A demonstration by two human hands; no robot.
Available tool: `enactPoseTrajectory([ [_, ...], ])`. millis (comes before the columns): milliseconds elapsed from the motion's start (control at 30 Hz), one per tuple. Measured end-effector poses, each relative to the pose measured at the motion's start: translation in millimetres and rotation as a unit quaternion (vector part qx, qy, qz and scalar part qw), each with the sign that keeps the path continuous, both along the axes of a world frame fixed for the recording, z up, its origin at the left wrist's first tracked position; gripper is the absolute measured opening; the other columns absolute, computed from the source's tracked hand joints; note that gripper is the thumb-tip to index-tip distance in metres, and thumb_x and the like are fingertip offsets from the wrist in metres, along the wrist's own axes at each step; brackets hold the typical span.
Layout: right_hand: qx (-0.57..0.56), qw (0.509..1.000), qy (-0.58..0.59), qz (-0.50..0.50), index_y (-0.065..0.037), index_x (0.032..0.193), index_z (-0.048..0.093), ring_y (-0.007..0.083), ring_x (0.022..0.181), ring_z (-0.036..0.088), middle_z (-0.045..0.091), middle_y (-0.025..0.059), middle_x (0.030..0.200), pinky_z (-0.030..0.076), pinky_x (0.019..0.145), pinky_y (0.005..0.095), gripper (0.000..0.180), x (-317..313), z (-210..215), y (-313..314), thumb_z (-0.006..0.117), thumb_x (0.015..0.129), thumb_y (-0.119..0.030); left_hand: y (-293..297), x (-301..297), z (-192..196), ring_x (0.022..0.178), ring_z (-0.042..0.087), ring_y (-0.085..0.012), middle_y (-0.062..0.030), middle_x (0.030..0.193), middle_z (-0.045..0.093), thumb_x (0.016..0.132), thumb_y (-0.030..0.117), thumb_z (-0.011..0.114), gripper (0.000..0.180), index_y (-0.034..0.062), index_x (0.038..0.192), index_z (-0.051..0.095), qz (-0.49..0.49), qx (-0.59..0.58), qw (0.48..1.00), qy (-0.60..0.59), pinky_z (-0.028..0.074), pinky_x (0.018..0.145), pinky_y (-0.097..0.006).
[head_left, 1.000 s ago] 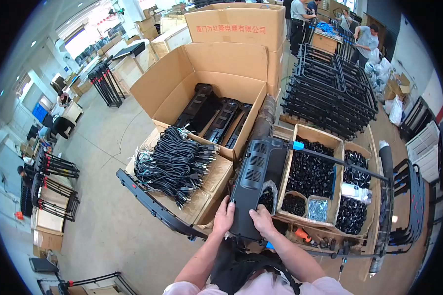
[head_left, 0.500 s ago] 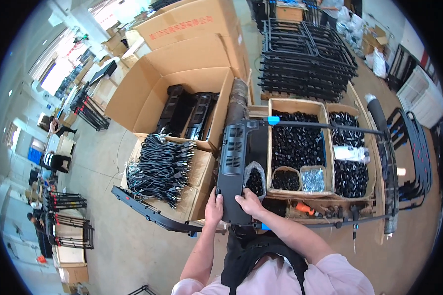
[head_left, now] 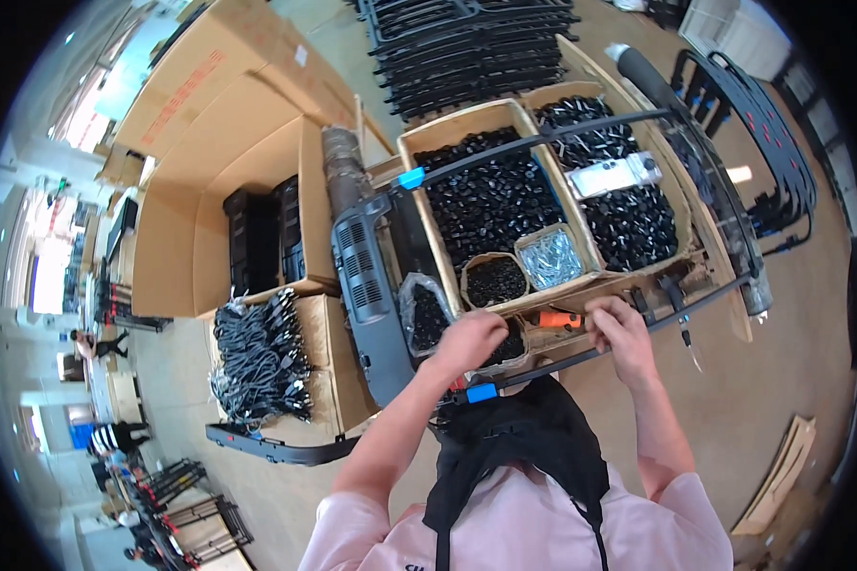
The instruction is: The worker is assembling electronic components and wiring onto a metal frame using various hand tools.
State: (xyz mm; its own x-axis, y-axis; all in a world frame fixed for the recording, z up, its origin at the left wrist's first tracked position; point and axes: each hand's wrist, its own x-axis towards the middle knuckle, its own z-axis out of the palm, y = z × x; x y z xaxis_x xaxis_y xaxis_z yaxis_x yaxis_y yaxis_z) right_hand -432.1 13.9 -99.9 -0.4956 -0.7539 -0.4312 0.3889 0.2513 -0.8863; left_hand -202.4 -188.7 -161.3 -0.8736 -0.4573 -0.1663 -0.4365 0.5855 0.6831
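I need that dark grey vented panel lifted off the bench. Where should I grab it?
Grip the dark grey vented panel by its long left edge, coming from the left: that side overhangs clear, while boxes of black parts crowd its right side.

Both hands off the long dark panel [head_left: 371, 295] now, they had it gripped at its near end 1 s and 0.5 s ago. Left hand [head_left: 471, 341] has gone right, onto the small tub of black bits [head_left: 507, 344] by the orange tool [head_left: 560, 320]. Right hand [head_left: 621, 328] has swung out further right, to the thin black bar [head_left: 552, 366] at the bench edge. View's tipped too, boxes closer and shifted left.
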Motion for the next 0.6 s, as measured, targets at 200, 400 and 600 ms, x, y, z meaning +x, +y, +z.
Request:
enactPoseTrajectory([
  [200,0.090,0.995,-0.014,-0.040,-0.002,0.103,0.068,0.0090,0.062,0.060,0.066,0.0025,0.078,0.046,0.055,0.0229,0.019,30,-7,101,0.063,0.100,-0.020,7,-27,-131,0.118,0.063,-0.0388,-0.0166,0.128,0.061,0.092,0.015,0.063,0.034,0.0156,0.126,0.063,-0.349,-0.103,0.902,-0.233,0.054,0.096,-0.049],
  [400,0.176,0.965,-0.135,-0.137,-0.002,0.103,0.070,0.0089,0.064,0.061,0.067,0.0016,0.078,0.045,0.054,0.0234,0.022,62,-101,135,0.064,0.099,-0.023,8,-22,-167,0.125,0.058,-0.0399,-0.0205,0.136,0.053,0.095,0.010,0.054,0.043,0.0180,0.137,0.051,-0.439,-0.165,0.857,-0.215,0.055,0.095,-0.052],
  [600,0.170,0.960,-0.168,-0.147,-0.003,0.100,0.068,0.0122,0.063,0.063,0.068,0.0040,0.081,0.048,0.053,0.0251,0.018,72,-217,65,0.066,0.097,-0.020,-6,-12,-177,0.111,0.063,-0.0416,-0.0230,0.124,0.054,0.092,0.012,0.057,0.031,0.0062,0.122,0.056,-0.487,-0.162,0.837,-0.189,0.060,0.082,-0.049],
])
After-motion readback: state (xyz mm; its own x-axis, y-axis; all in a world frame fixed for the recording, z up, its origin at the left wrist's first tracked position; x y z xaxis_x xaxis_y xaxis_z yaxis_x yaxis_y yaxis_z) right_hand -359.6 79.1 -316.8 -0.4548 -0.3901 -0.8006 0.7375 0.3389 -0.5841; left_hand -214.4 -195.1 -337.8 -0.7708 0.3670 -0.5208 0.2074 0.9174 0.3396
